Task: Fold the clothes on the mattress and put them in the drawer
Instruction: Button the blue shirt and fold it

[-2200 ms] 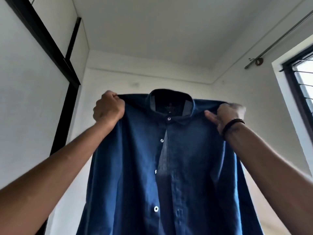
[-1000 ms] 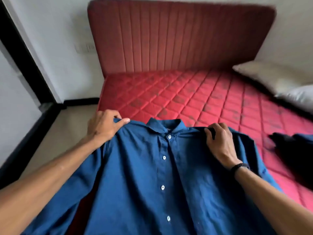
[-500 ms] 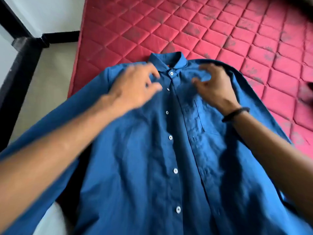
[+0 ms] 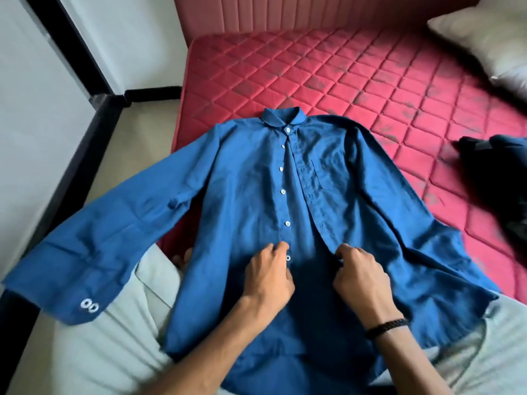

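Two pale pillows (image 4: 490,32) lie at the far right corner of the red quilted mattress (image 4: 328,72), against the padded red headboard (image 4: 285,12). A dark heap of clothing (image 4: 496,172) sits on the mattress at the right edge of the view, well apart from the hands. White walls with a black door frame (image 4: 82,41) stand on the left, and a beige floor (image 4: 148,129) runs beside the bed.

A blue button-up shirt (image 4: 251,172) is spread front-up on the near part of the mattress, collar pointing toward the headboard, white buttons running down its middle and a chest pocket to their right. One long sleeve (image 4: 114,223) stretches off the mattress edge to the left, and its cuff with two white buttons rests over the person's pale trousers (image 4: 94,352). The shirt's lower hem also drapes onto those trousers.

Both hands rest low on the shirt front. The left hand (image 4: 269,276) has its fingers curled, pinching the fabric just beside the lowest visible button. The right hand (image 4: 360,277), with a black braided band (image 4: 386,327) at the wrist, has its fingers curled into a grip on the edge of the placket just right of the button line. The two hands are near each other, with a strip of shirt between them.
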### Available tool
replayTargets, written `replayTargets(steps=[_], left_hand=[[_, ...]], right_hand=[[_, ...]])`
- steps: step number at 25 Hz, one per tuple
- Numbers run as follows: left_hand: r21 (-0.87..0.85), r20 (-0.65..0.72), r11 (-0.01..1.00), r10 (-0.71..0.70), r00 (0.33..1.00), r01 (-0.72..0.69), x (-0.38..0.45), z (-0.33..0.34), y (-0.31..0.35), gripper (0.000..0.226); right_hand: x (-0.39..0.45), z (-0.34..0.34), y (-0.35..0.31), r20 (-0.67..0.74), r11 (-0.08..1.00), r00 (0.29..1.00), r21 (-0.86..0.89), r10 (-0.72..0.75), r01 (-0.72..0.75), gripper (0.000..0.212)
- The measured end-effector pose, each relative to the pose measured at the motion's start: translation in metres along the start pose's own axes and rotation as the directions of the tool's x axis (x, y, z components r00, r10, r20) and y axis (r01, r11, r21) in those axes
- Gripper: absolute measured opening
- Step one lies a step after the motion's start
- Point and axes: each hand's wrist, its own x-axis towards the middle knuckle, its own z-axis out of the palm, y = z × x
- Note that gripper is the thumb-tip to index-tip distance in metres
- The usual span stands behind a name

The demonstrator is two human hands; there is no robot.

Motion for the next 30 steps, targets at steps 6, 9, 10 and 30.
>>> replayTargets(steps=[6, 9, 10, 30], left_hand=[[-0.128, -0.007, 0.991, 0.045, 0.999, -0.045, 0.002, -0.046, -0.014, 0.013], [-0.066, 0.329, 0.997, 0.061, 0.942, -0.041, 0.0, -0.06, -0.019, 0.022], [-0.057, 0.413, 0.998, 0.058, 0.909, -0.038, 0.008, -0.064, -0.02, 0.027], [-0.094, -0.03, 0.996, -0.005, 1.0, 0.002, 0.35, -0.042, -0.019, 0.013]], right_hand=[[-0.019, -0.029, 0.003, -0.121, 0.993, 0.986, 0.003, -0.116, 0.117, 0.031], [-0.015, -0.032, 0.006, 0.266, 0.986, 0.957, -0.086, -0.116, 0.143, 0.042], [-0.006, -0.034, 0.006, 0.364, 0.98, 0.925, -0.114, -0.113, 0.165, 0.049], [0.317, 0.018, -0.098, -0.406, 0.947, 0.914, 0.298, 0.014, 0.118, 0.017]])
